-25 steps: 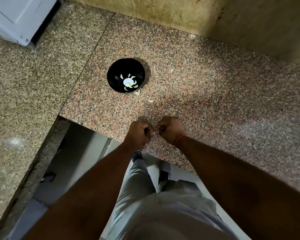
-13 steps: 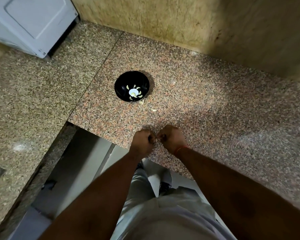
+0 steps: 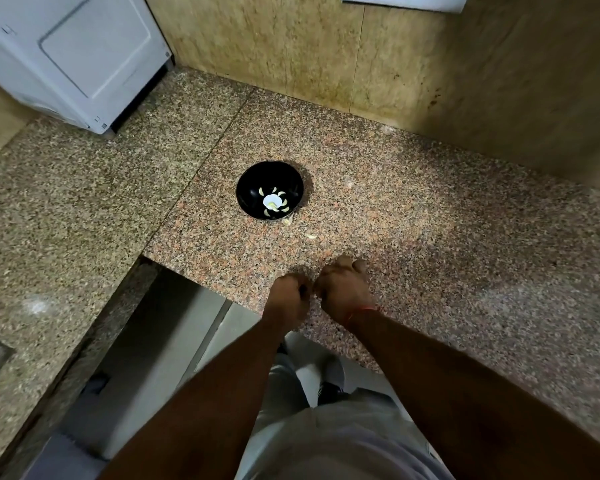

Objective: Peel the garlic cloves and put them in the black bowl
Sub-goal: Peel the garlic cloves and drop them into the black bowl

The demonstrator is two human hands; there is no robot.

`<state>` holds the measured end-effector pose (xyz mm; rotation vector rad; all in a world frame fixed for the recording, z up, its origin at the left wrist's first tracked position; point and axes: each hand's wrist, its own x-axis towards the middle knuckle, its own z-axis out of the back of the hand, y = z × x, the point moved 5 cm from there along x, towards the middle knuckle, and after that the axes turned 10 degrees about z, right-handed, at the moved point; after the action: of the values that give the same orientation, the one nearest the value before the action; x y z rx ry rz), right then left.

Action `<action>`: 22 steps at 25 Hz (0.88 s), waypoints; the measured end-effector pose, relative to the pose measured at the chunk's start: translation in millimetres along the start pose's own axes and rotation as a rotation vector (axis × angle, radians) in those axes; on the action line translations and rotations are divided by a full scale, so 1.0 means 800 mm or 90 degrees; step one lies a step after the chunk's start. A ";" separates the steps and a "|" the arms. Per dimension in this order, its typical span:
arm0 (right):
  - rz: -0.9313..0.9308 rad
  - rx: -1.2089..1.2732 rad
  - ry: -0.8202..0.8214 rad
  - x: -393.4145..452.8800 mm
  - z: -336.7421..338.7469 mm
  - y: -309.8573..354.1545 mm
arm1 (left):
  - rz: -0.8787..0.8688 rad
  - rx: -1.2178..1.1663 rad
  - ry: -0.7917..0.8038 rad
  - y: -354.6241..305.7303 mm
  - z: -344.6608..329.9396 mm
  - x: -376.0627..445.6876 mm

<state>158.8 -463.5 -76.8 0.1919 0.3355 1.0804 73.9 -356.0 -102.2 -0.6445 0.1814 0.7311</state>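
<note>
Resting inside the black bowl (image 3: pixel 270 190), well beyond the fingertips, are several pale peeled garlic cloves (image 3: pixel 275 203), gathered round a bright glare spot at the bowl's bottom. Two small pale bits (image 3: pixel 310 236) lie on the granite counter (image 3: pixel 430 216) between the bowl and the hands: one touches or sits just beside the bowl's near rim, the other lies nearer the knuckles. Whether these are cloves or skin cannot be told.

Both hands hover over the counter's front edge, knuckles almost touching. Left hand (image 3: pixel 289 296): fingers curled tight into the palm. Right hand (image 3: pixel 343 287): fingers likewise curled, with a red thread (image 3: pixel 362 310) at the wrist. Anything pinched between the two hands is hidden by the backs of the fists, so what the fingers clamp on cannot be told.

Farther out, left and beyond the bowl, a white appliance (image 3: pixel 73 53) stands on the counter against the tan stone wall (image 3: pixel 326 46).
</note>
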 end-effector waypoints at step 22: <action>-0.047 0.385 0.008 0.016 -0.009 -0.035 | 0.067 -0.299 0.134 0.017 0.002 0.009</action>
<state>184.8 -465.3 -94.2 0.7043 0.6709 0.8823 69.6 -343.6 -110.5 -1.1683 0.2408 0.8132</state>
